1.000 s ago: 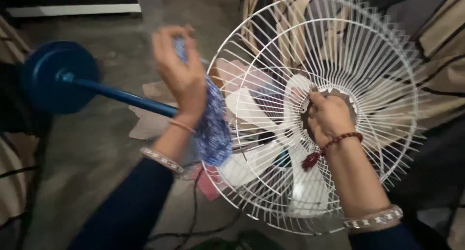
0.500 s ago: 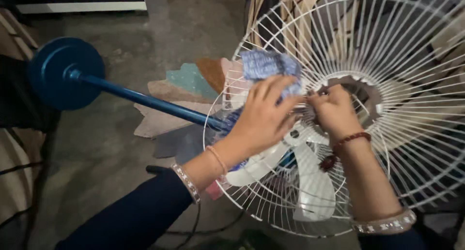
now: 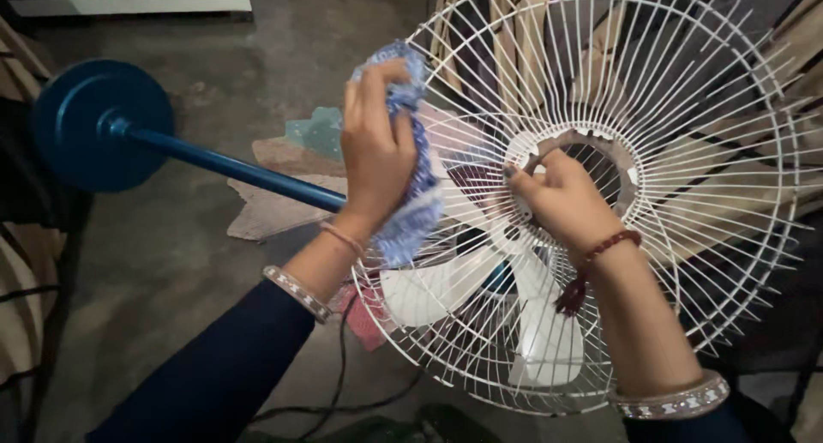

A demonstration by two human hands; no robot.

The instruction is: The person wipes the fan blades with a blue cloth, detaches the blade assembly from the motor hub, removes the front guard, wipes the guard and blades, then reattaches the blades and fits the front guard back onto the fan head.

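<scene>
The left hand (image 3: 377,147) is closed around a crumpled blue cloth (image 3: 410,194) and presses it against the left rim of a white wire fan guard (image 3: 686,100). The right hand (image 3: 561,201) pinches the inner ring at the guard's centre, fingers curled through the round opening, holding the guard steady. Both hands are therefore closed on something: the left on the cloth, the right on the guard.

The guard stands tilted toward the camera, over the white fan blades (image 3: 480,280), which show through the wires just beneath both wrists. The fan lies on its side on the grey floor (image 3: 171,263); its blue pole (image 3: 231,168) runs from behind the left hand toward the upper left, ending in the round blue base (image 3: 94,121) near the floor's left edge. A black cord (image 3: 343,383) trails along the floor under the left forearm.

Wiping a guard like this probably goes best with the cloth wrapped over the wires and drawn along their length, from rim toward the ring, not across them where it would snag. A firm grip at the centre should keep the springy wires from flexing away under pressure. The cloth lies in the left palm, well apart from the right hand, with a fan of wires between them.
</scene>
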